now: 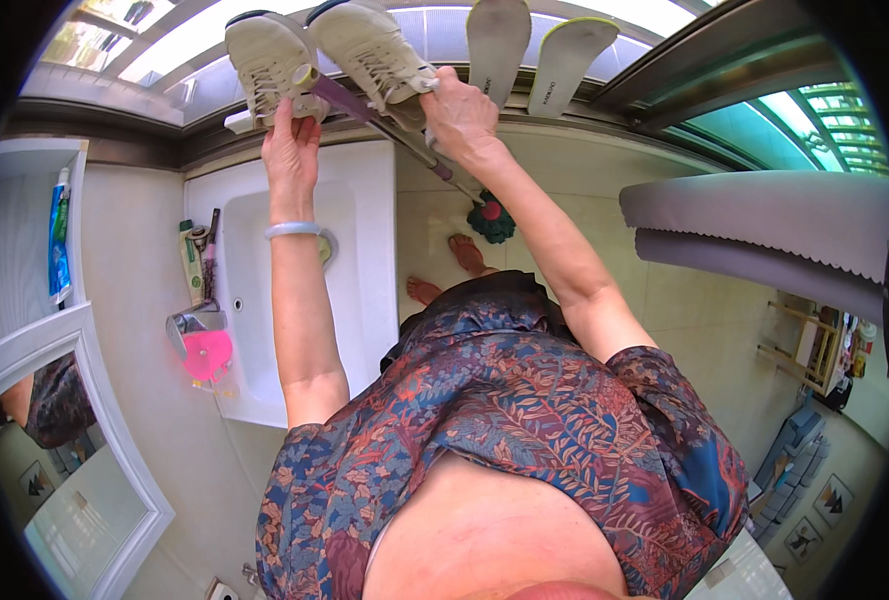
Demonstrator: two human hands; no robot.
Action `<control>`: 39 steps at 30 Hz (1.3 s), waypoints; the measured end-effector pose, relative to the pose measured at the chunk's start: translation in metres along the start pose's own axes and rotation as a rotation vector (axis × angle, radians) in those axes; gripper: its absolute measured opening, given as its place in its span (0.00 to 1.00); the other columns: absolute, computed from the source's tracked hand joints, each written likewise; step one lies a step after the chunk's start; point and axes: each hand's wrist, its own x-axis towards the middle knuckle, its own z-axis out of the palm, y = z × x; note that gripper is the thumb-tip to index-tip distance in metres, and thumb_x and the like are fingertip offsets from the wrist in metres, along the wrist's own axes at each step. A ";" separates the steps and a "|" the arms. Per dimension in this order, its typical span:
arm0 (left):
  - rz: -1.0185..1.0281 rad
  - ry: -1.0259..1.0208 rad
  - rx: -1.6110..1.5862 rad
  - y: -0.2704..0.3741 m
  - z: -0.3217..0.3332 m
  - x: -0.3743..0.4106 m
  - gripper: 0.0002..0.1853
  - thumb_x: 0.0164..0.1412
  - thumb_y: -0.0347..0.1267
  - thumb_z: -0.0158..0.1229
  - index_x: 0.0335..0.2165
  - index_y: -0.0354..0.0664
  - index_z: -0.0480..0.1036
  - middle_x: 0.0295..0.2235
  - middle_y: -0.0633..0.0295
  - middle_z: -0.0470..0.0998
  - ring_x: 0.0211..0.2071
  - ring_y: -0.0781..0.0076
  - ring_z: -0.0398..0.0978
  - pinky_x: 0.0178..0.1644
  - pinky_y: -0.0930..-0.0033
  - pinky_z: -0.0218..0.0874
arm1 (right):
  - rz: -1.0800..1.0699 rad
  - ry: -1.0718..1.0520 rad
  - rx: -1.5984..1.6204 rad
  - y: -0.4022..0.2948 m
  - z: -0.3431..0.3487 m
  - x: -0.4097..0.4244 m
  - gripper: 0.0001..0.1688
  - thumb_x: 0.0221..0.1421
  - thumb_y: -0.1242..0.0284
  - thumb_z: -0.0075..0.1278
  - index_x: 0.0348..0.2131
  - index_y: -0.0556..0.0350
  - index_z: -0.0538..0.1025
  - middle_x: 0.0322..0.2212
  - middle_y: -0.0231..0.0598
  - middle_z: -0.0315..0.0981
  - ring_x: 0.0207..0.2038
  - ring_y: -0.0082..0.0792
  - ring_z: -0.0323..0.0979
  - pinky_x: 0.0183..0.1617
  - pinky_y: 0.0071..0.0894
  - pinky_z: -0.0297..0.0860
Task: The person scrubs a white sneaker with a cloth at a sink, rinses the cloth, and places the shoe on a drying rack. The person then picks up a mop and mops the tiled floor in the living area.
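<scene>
Two white lace-up sneakers stand side by side on the window ledge at the top of the view. My left hand [292,146] touches the heel end of the left sneaker [261,64]; whether its fingers grip the shoe is not clear. At the right sneaker [369,60], my right hand [459,112] holds the heel opening near the white laces. A mop or brush pole with a purple grip [343,101] leans between the shoes, its dark green head [492,217] down on the floor. Two pale insoles, one [498,45] beside the other [572,64], lean upright against the window to the right.
A white basin [362,300] lies below my left arm. On its left edge are a tube [191,259], a brush [210,259] and a pink item [208,356]. A mirror cabinet [126,450] stands at left. Grey scalloped fabric [752,217] hangs at right.
</scene>
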 end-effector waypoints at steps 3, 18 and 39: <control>0.023 -0.048 0.035 0.000 -0.001 0.003 0.23 0.52 0.38 0.68 0.43 0.46 0.68 0.35 0.65 0.73 0.37 0.71 0.70 0.41 0.66 0.61 | 0.087 0.027 0.107 -0.001 -0.006 -0.007 0.20 0.56 0.54 0.42 0.42 0.46 0.69 0.30 0.58 0.76 0.38 0.63 0.73 0.42 0.58 0.66; 0.041 -0.025 0.025 -0.002 -0.010 -0.009 0.20 0.52 0.36 0.68 0.40 0.45 0.69 0.35 0.67 0.75 0.35 0.74 0.71 0.40 0.67 0.62 | 0.146 -0.016 0.076 0.002 -0.012 -0.016 0.26 0.50 0.51 0.50 0.40 0.50 0.70 0.31 0.55 0.77 0.39 0.60 0.74 0.43 0.52 0.68; 0.270 0.065 0.115 -0.009 0.012 -0.031 0.13 0.49 0.37 0.66 0.30 0.39 0.75 0.24 0.70 0.73 0.23 0.82 0.67 0.25 0.76 0.57 | 0.029 -0.026 -0.062 -0.025 -0.023 -0.018 0.39 0.44 0.42 0.55 0.44 0.51 0.68 0.36 0.52 0.76 0.43 0.55 0.73 0.47 0.48 0.67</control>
